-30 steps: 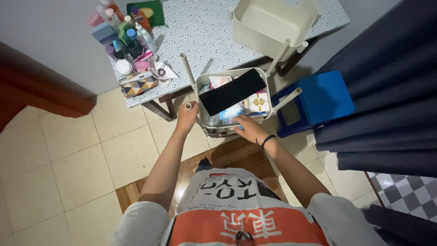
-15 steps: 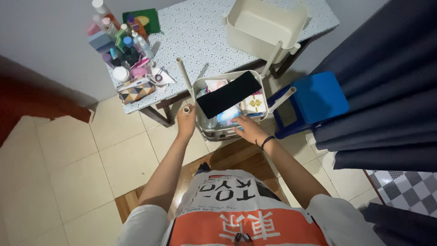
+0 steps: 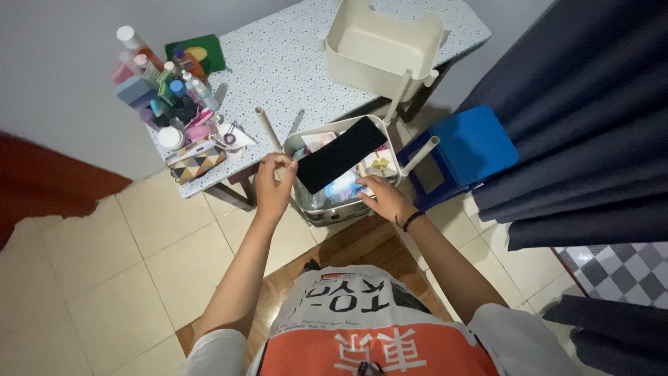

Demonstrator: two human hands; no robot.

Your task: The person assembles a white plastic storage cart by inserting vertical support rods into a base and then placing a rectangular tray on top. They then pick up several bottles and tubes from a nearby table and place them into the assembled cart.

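Head view, one entry, logged from the grip outward.

Left hand (image 3: 273, 182): we found its grip pinched together at the near left rim of the lower cream bin (image 3: 390, 145), fingers curled against the edge; whether anything small lay between them we could not tell.

Right hand (image 3: 384, 198): we noted it spread loosely, fingers apart, resting on the packets at the bin's near right side, clamped on nothing. A dark band sat on that wrist.

Step in hand, as we judged it: sorting through the lower bin's contents, one hand steadying the rim. Any further move, in our judgement, called for a firm hold on the rim and for shifting the flat black slab (image 3: 340, 154) that lay tilted across the opening and covered most of what sat below.

Lower bin, contents: black slab on top; under it a white card, a pale blue packet (image 3: 344, 186) and a flower-printed sachet, loosely heaped.

Upper cream bin (image 3: 384, 47): stood on the speckled table (image 3: 285, 66), well apart from the hands; we saw nothing inside it.

Table, left end: crowded bottles and jars (image 3: 163, 87), a patterned pouch (image 3: 197, 164).

Beside the lower bin: a blue box (image 3: 471, 145), against dark curtains.
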